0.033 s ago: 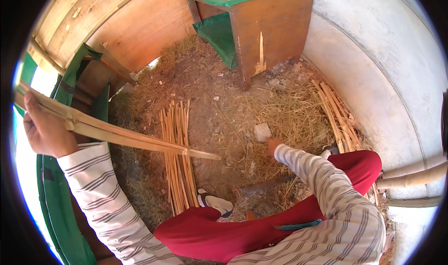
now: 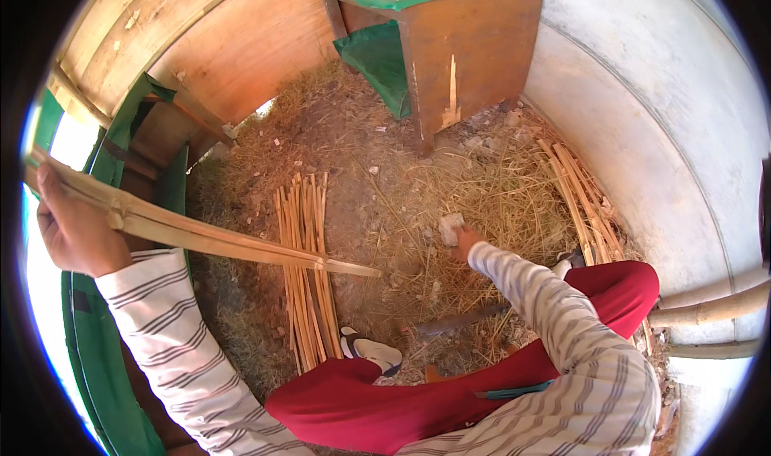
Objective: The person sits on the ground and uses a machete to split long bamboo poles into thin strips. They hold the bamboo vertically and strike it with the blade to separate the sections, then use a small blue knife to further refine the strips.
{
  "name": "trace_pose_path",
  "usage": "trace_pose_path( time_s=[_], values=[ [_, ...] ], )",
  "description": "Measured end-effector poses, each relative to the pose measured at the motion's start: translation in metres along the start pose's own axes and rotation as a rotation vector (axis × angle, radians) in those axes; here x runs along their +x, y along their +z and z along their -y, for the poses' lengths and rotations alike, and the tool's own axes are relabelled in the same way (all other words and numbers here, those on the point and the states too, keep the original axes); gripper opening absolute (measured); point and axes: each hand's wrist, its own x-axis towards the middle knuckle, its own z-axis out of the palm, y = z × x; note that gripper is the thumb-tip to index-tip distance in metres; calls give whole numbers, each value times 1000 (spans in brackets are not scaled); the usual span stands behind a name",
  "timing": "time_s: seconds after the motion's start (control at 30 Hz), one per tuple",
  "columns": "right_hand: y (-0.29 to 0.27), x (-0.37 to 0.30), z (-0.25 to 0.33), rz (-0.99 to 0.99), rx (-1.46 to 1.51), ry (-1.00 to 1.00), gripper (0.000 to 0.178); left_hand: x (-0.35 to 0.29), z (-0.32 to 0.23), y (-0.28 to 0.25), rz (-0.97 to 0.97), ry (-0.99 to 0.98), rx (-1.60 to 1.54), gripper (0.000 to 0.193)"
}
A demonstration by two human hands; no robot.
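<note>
My left hand [image 2: 76, 231] is raised at the far left and shut on a long bundle of split bamboo strips [image 2: 233, 243], which slants down to the right over the ground. My right hand [image 2: 464, 243] reaches down onto the straw-covered ground [image 2: 498, 191], right beside a small pale lump [image 2: 450, 227]. Its fingers are mostly hidden by the striped sleeve, so its grip is unclear. A flat row of bamboo sticks [image 2: 305, 271] lies on the ground under the held strips. My red-trousered legs and a shoe [image 2: 369, 350] are below.
A second bundle of bamboo sticks [image 2: 582, 199] lies along the white curved wall [image 2: 658, 94]. A wooden cabinet with a green top [image 2: 466, 46] stands at the back. A dark long tool [image 2: 458, 323] lies in the straw. Green panels [image 2: 104, 359] stand at left.
</note>
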Motion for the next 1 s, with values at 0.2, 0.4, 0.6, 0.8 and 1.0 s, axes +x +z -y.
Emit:
trace_pose_path(
  time_s=[0.2, 0.4, 0.6, 0.8, 1.0],
  values=[
    [-5, 107, 0, 242, -511, -107, 90, 59, 57, -75, 119, -119, -23, 25],
    [1, 112, 2, 254, -677, -128, 63, 50, 63, -89, 192, -36, 37, 23],
    [-30, 78, 11, 375, -771, -359, 36, 46, 66, -89, 205, 27, 92, 24],
    [-18, 25, -55, -153, -511, -381, 52, 45, 60, -66, 224, 52, 75, 25],
    [17, 21, -64, 54, -207, 79, 51, 10, 25, -38, 172, -37, 158, 19]
  ],
)
